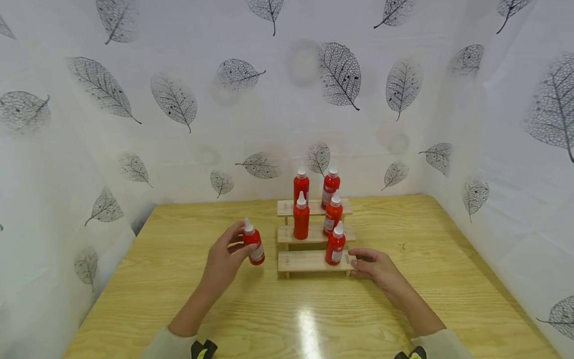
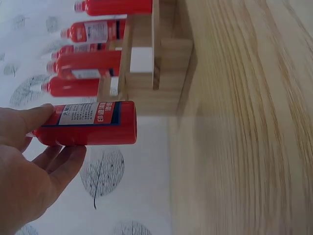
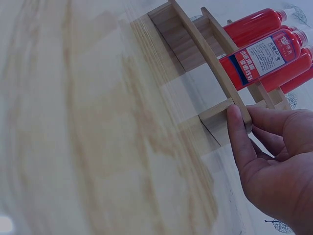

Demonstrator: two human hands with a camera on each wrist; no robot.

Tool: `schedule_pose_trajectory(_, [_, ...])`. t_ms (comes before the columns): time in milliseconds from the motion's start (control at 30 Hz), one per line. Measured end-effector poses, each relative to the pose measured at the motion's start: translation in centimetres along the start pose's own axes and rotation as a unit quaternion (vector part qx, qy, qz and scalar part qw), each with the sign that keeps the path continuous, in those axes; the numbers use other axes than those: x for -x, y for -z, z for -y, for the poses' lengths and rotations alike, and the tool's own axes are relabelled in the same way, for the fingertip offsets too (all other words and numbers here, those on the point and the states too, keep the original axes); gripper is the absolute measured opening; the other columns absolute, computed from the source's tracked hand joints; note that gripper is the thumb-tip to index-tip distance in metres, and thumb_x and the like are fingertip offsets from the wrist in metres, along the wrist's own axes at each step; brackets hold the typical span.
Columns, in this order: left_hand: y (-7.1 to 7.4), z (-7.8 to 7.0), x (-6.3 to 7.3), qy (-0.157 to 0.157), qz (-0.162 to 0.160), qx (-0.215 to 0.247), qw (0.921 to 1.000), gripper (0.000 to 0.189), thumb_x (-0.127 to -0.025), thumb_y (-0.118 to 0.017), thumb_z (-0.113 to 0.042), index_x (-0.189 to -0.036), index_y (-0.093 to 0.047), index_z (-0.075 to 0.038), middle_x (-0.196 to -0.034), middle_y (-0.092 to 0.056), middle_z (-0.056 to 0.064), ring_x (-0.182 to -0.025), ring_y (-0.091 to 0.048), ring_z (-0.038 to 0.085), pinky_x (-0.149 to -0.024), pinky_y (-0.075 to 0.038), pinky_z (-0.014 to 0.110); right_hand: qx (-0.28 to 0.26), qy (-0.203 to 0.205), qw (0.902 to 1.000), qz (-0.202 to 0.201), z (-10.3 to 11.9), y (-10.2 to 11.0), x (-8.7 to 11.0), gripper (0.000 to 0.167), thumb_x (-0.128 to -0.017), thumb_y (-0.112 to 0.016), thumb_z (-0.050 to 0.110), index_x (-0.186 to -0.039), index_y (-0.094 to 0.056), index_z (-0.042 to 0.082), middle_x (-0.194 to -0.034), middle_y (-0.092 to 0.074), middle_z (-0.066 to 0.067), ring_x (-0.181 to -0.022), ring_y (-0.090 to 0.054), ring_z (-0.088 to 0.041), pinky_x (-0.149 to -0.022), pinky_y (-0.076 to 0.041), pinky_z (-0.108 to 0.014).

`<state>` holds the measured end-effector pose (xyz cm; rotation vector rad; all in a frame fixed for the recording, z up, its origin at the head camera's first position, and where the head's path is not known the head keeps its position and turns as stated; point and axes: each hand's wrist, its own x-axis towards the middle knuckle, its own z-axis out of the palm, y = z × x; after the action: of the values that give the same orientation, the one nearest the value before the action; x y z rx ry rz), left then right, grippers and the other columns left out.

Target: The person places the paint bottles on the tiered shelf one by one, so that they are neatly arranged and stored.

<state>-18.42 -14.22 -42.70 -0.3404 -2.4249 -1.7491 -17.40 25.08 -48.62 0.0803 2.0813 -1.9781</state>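
My left hand (image 1: 227,254) holds a red ink bottle (image 1: 255,246) with a white pointed cap, slightly tilted, above the table and left of a three-step wooden rack (image 1: 302,260). Its label faces the left wrist view, where thumb and fingers grip the bottle near the cap end. At the rack's right end, my right hand (image 1: 375,269) pinches the corner of the lowest step between thumb and fingers, as the right wrist view shows. Beside it on that step stands one red bottle (image 1: 335,245), toward the right. The left part of that step is bare.
Two red bottles stand on the middle step, left (image 1: 301,222) and right (image 1: 333,217). Two more stand on the top step, including one at right (image 1: 330,189). Behind the wooden table (image 1: 188,224) hangs a white leaf-patterned curtain (image 1: 278,124), which also lines both sides.
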Motion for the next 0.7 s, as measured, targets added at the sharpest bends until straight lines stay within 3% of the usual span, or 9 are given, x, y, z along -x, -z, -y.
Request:
schedule_pose_trajectory(433, [-5.4, -0.8, -1.4, -0.025, 0.041, 0.043, 0.9979, 0.051, -0.091, -0.076, -0.02, -0.138, -0.058, -0.024, -0.127, -0.064, -0.001, -0.113, -0.062, 0.022, -0.1, -0.055, 0.044, 0.006, -0.002, 1.0, -0.005, -0.1, 0.2, -0.2, 0.051, -0.098, -0.065, 0.015, -0.142, -0.051, -0.005, -0.143, -0.05, -0.024, -0.104, -0.068, -0.022, -0.092, -0.059, -0.034])
schedule_pose_trajectory(700, [-7.9, -0.6, -1.7, -0.045, 0.063, 0.03, 0.9965, 0.053, -0.091, -0.076, -0.02, -0.141, -0.056, -0.023, -0.134, -0.061, -0.002, -0.115, -0.062, 0.021, -0.099, -0.056, 0.042, 0.012, -0.006, 0.9999, -0.001, -0.2, 0.2, -0.1, 0.051, -0.097, -0.066, 0.015, -0.142, -0.051, -0.005, -0.143, -0.05, -0.024, -0.106, -0.068, -0.021, -0.092, -0.059, -0.034])
